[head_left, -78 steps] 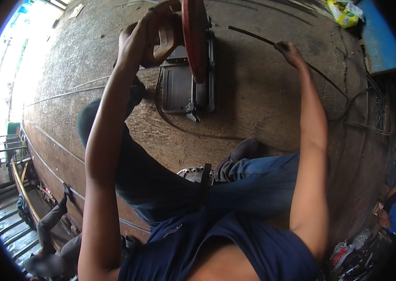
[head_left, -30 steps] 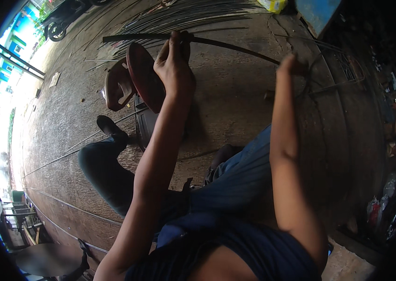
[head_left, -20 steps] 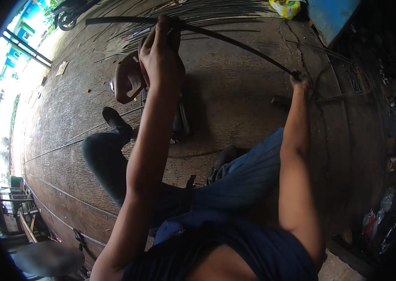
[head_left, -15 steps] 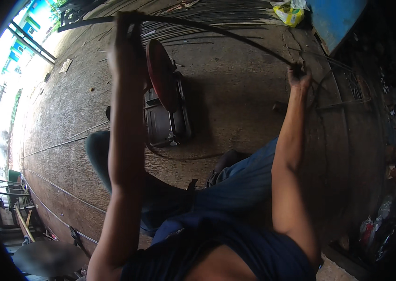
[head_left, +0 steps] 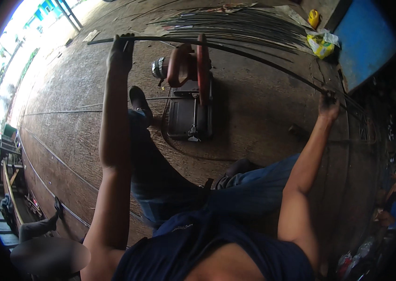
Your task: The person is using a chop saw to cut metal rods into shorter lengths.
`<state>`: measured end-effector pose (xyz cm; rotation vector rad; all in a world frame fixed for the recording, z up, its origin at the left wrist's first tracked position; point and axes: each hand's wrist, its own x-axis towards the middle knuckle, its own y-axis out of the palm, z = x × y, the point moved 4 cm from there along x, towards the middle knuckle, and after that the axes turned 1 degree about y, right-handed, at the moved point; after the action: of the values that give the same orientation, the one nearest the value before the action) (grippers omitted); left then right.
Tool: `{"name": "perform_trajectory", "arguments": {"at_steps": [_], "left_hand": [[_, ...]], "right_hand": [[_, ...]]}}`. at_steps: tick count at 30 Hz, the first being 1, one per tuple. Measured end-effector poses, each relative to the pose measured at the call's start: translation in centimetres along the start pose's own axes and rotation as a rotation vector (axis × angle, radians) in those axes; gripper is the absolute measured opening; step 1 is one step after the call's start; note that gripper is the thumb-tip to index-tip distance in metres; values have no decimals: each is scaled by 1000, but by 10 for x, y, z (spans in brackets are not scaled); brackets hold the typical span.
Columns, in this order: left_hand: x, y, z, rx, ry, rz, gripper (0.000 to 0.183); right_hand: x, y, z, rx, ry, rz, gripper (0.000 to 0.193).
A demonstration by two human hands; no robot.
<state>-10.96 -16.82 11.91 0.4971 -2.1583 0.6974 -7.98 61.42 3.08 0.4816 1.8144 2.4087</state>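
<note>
Since half a second ago, the person's left hand (head_left: 121, 54) has moved outward along the long, thin, dark, gently bowed rod (head_left: 226, 48), so that less of it juts past the fingers toward 9 o'clock. The view has shifted too, and the saw now sits nearer the middle.

Reading the view as a clock face, the left hand is between 10 and 11 o'clock, its grip wrapped about the rod close to that end. The right hand (head_left: 330, 103) is between 2 and 3 o'clock, its grip curled tight round the rod's other visible stretch; whether the rod runs on beyond it, I cannot tell. Raised between the two, the rod spans the top of the view and sags slightly toward the right hand.

At 12 o'clock, on the rough brown floor (head_left: 259, 112), stands a red cut-off saw (head_left: 179, 65) with a round red guard (head_left: 202, 70) and a dark rectangular base (head_left: 181, 119). The rod crosses the guard's upper part in view; whether they touch is unclear.

Just past 12 o'clock, beyond the saw, lies a spread of thin dark rods (head_left: 231, 25). Toward 2 o'clock are a crumpled yellow-and-white bag (head_left: 320, 47) and, just beside it, a flat blue panel (head_left: 369, 42). At 8 o'clock, a co-worker's grey-trousered leg (head_left: 39, 228) stretches out.
</note>
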Motion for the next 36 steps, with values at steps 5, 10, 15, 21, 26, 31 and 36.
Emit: {"name": "perform_trajectory", "arguments": {"at_steps": [5,10,15,21,26,31,36], "left_hand": [[-37,1,23,-1147,-616,-149,28],[-48,-8,0,-613,-403,-57,27],[-55,-15,-11,-373,-279,54,30],[-55,-22,-4,-111,-186,77,38],[-55,-24,-5,313,-132,155,34],[-57,-24,6,749,136,229,34],[-64,-27,36,5,84,60,35]], "right_hand": [[-8,22,-22,-56,-46,-29,53],[-5,13,-36,-127,-73,-119,50],[-3,9,-45,-98,-27,-176,47],[-14,21,-59,-172,-80,-331,42],[-19,23,-70,-31,-14,-307,32],[-23,26,-74,-148,-15,-306,32],[-23,31,-79,-81,16,-292,34]]}}
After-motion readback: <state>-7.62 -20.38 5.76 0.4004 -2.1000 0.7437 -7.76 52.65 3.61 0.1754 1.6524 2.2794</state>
